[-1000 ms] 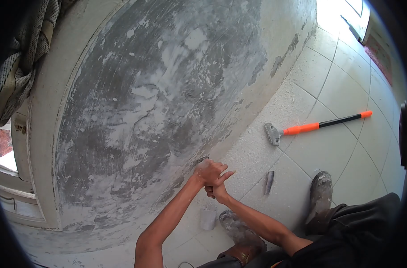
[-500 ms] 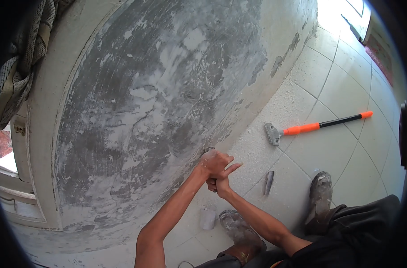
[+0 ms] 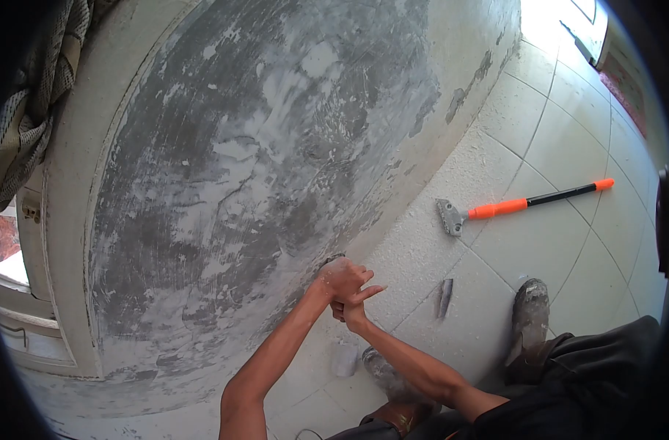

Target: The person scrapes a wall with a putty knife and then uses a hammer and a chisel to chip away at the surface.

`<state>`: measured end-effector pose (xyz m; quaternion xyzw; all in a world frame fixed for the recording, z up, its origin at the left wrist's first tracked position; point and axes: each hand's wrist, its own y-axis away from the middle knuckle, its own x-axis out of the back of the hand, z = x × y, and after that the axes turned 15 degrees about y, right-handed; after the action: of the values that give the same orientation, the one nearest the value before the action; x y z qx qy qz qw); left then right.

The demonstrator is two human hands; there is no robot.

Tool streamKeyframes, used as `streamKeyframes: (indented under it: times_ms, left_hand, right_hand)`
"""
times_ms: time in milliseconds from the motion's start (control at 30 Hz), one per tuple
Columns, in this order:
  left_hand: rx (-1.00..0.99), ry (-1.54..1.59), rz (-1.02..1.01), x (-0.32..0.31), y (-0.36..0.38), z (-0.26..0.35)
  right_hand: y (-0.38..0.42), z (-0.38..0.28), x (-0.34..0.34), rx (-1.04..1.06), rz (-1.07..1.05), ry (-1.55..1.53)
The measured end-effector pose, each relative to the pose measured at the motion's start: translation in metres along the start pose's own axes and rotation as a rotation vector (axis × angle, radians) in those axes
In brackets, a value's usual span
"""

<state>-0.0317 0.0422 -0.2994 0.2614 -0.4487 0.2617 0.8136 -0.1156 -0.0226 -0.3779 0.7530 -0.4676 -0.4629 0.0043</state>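
Both my hands are closed together at the foot of a wall (image 3: 276,183) with patchy grey and white paint. My left hand (image 3: 344,280) is uppermost, wrapped over a small scraper (image 3: 335,258) whose dark edge meets the wall. Just below, my right hand (image 3: 351,312) grips close under the left one, seemingly on the same tool's handle. Most of the scraper is hidden by my fingers. White flakes and dust (image 3: 415,246) lie along the wall's base beside my hands.
A long-handled scraper (image 3: 529,205) with orange and black grip lies on the tiled floor (image 3: 562,271). Nearby are a narrow blade-like piece (image 3: 444,298) and a pale piece (image 3: 345,360). My dusty shoes (image 3: 531,315) stand close. A door frame (image 3: 70,293) borders the wall at left.
My two hands and the scraper have moved slightly left and down in the picture, along the lower wall. Both keep their grip. The things on the floor lie as before.
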Motion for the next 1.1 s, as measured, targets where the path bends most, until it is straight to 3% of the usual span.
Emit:
streamKeyframes:
  times_ms: [200, 333, 433, 567, 667, 800, 967, 1100]
  left_hand:
    - [-0.040, -0.040, 0.011, 0.020, -0.048, -0.005]
    - [0.065, -0.060, -0.034, 0.028, -0.059, 0.006]
    - [0.057, 0.029, 0.113, 0.018, -0.041, 0.011]
    - [0.075, 0.075, 0.135, 0.001, -0.008, 0.013]
    - [0.106, 0.123, 0.133, 0.002, -0.004, 0.018]
    - [0.083, 0.105, 0.077, 0.018, -0.035, 0.014]
    - [0.098, 0.032, 0.000, 0.038, -0.097, 0.011]
    - [0.001, 0.010, 0.007, 0.052, -0.136, 0.008]
  right_hand:
    - [-0.012, -0.040, 0.002, -0.044, 0.139, -0.093]
    - [-0.004, -0.059, 0.016, -0.015, 0.063, -0.026]
    - [0.002, -0.049, 0.013, -0.035, 0.072, 0.040]
    - [0.009, -0.013, 0.015, -0.064, -0.062, 0.101]
    - [0.019, -0.025, 0.017, -0.057, -0.057, 0.136]
    - [0.018, -0.056, 0.029, 0.065, -0.006, 0.166]
    - [-0.014, -0.068, 0.054, 0.039, -0.042, 0.035]
    - [-0.020, -0.118, 0.053, 0.038, 0.115, -0.028]
